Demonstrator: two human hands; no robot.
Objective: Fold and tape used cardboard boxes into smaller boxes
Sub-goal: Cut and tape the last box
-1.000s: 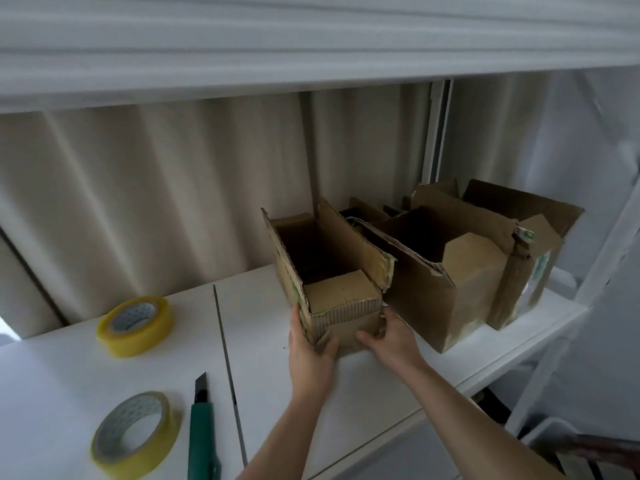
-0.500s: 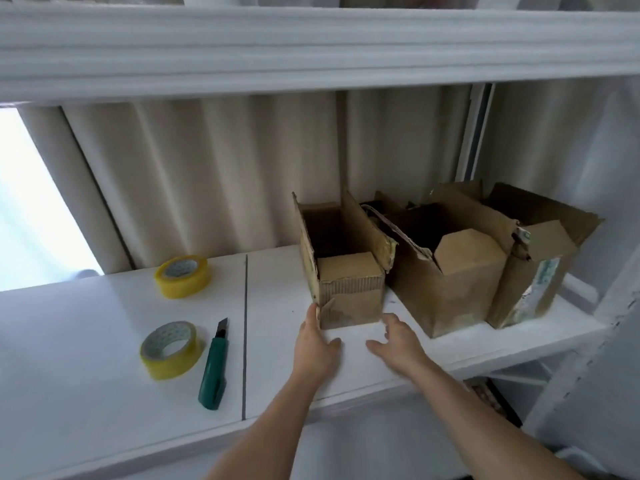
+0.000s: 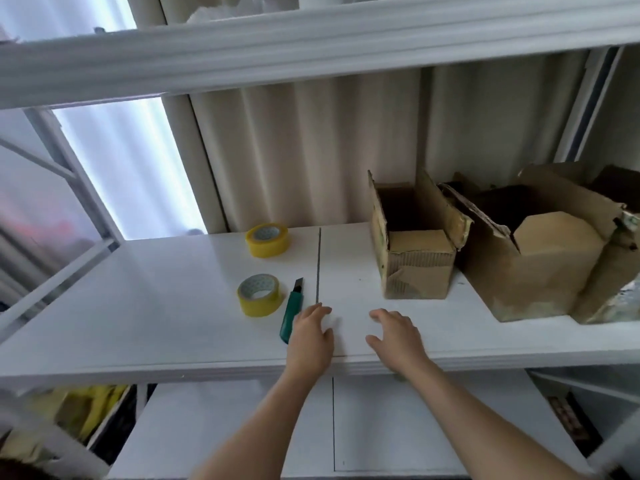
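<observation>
Our left hand (image 3: 310, 336) and right hand (image 3: 394, 336) lie flat, fingers loose and empty. The small box (image 3: 415, 249) looks light, maybe floppy; we'd hold its sides.

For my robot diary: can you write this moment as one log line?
step: small brown cardboard box set on white shelf | left hand: open, empty | right hand: open, empty | nearby: green utility knife

Rightmost cardboard box (image 3: 609, 271) runs off the frame's right edge, the green cutter (image 3: 292, 315) is partly behind the left hand (image 3: 310, 336), and the lower-left clutter (image 3: 79, 410) is pure blur.
</observation>
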